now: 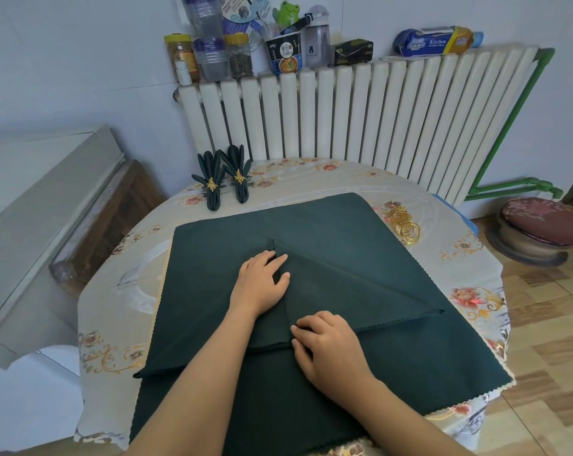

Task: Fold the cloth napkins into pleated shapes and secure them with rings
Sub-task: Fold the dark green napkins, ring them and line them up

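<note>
The round counter with the floral plastic cover (419, 192) fills the centre of the frame. On it lies a stack of flat dark green cloth napkins (327, 222). The top dark green napkin, folded into a triangle (344, 291), sits at centre frame. The step in hand appears to be the early folding stage, before pleating. The next move likely calls for creasing the fold line flat, then gathering pleats.

Two finished pleated green napkins with gold leaf rings (224, 181) stand at upper left of centre. A pile of loose gold metal rings (404, 225) lies right of centre.

The left hand (262, 281) rests flat, fingers extended, pressing the apex. The right hand (327, 343) has curled fingers pinching the lower fold edge.
</note>
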`<state>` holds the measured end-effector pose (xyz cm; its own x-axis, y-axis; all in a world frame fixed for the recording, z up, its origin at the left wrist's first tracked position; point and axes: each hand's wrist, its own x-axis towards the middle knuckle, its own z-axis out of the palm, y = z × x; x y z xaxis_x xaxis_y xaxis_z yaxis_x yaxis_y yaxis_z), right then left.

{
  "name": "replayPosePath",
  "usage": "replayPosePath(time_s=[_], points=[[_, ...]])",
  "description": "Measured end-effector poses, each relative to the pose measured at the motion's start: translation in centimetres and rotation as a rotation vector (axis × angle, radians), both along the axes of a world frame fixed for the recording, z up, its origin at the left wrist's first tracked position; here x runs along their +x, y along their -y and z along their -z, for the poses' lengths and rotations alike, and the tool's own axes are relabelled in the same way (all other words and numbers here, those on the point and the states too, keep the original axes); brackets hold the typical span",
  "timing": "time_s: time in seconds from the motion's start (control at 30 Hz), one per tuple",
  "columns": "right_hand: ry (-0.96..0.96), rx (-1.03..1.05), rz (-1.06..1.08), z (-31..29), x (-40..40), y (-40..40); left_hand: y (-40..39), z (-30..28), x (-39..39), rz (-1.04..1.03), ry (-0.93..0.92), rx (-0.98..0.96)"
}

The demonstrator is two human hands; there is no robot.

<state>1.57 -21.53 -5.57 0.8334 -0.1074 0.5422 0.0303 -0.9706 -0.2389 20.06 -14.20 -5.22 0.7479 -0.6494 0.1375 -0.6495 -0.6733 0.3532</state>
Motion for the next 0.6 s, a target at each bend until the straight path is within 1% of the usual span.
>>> replayPosePath(time_s=[0.2,0.37,0.43,0.6], points=[[0.011,-0.004,-0.086,-0.1,0.0,0.0,0.3,0.0,0.2,-0.002,-0.005,-0.001],[-0.039,-0.022,-0.070,-0.2,0.0,0.3,0.2,-0.2,-0.6,0.016,-0.034,0.016],[-0.057,-0.046,-0.071,-0.5,0.1,0.4,-0.5,-0.6,-1.2,0.057,-0.045,0.007],[-0.070,-0.110,-0.084,-0.9,0.2,0.3,-6.4,-2.1,-4.2,0.195,-0.166,-0.053]])
